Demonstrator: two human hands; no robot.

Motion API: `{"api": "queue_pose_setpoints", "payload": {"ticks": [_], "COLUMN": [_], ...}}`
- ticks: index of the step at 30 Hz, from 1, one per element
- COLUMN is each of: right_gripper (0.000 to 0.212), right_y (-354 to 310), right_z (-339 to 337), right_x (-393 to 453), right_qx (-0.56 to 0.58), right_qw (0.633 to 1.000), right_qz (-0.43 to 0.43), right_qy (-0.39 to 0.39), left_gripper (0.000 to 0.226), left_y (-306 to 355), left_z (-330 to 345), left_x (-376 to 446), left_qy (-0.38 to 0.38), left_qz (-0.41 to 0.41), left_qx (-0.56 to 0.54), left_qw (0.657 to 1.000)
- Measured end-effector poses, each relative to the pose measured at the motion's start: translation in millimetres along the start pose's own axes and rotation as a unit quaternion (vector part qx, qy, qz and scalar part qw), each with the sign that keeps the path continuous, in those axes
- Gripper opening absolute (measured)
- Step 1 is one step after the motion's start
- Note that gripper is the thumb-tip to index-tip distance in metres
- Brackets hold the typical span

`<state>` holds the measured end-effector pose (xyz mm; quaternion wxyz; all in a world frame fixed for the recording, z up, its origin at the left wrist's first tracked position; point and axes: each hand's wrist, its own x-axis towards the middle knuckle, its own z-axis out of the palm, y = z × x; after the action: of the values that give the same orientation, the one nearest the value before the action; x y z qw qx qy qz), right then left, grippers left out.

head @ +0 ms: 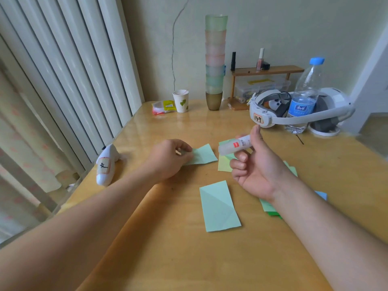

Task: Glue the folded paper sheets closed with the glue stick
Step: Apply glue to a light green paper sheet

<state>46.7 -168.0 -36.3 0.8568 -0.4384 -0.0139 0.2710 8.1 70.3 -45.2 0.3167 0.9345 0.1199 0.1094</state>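
My right hand [254, 164] holds a white glue stick [233, 146] with a red label, lifted above the table, its clear cap end pointing left. My left hand [168, 158] pinches the left edge of a folded light green sheet [202, 155] lying on the wooden table [168, 248]. A second folded green sheet [218, 206] lies flat in front of me. A yellow-green sheet [225, 164] lies under the glue stick, and more green and blue sheets [270, 208] are partly hidden beneath my right forearm.
A white controller [106, 164] lies at the table's left edge. At the back stand a paper cup [181, 100], a tall stack of tinted cups [215, 59], a headset [294, 110], a water bottle [304, 95] and a small wooden shelf [266, 71].
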Motion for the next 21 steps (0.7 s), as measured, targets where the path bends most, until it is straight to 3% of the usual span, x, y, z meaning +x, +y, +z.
{"api": "queue_pose_setpoints", "payload": {"ticks": [3,6,11,15,18,21], "right_gripper": [0.038,0.029,0.030,0.027,0.034,0.026], "right_y": [1,-1,-12,-6,3,10], "right_z": [2,6,21,23,19,15], "right_x": [-6,-8,-8,-5,-3,-3], "right_qx": [-0.015,-0.047,-0.063,-0.125,-0.160,-0.194], "right_qw": [1.000,0.999,0.998,0.990,0.986,0.980], "right_qz": [0.002,-0.002,0.028,0.047,0.025,-0.018], "right_qy": [-0.023,-0.024,-0.016,-0.035,-0.027,-0.047], "left_gripper": [0.028,0.026,0.052,0.068,0.068,0.068], "left_y": [-1,-3,-7,-10,-10,-11], "left_z": [-2,-8,1,11,12,14], "left_x": [-7,-25,-54,-58,-58,-58], "left_qy": [-0.023,-0.028,-0.118,-0.107,-0.103,-0.096], "left_qz": [0.019,0.073,0.121,0.128,0.124,0.130], "left_qx": [0.064,0.119,0.122,0.166,0.173,0.173], "left_qw": [0.997,0.990,0.978,0.972,0.972,0.972]}}
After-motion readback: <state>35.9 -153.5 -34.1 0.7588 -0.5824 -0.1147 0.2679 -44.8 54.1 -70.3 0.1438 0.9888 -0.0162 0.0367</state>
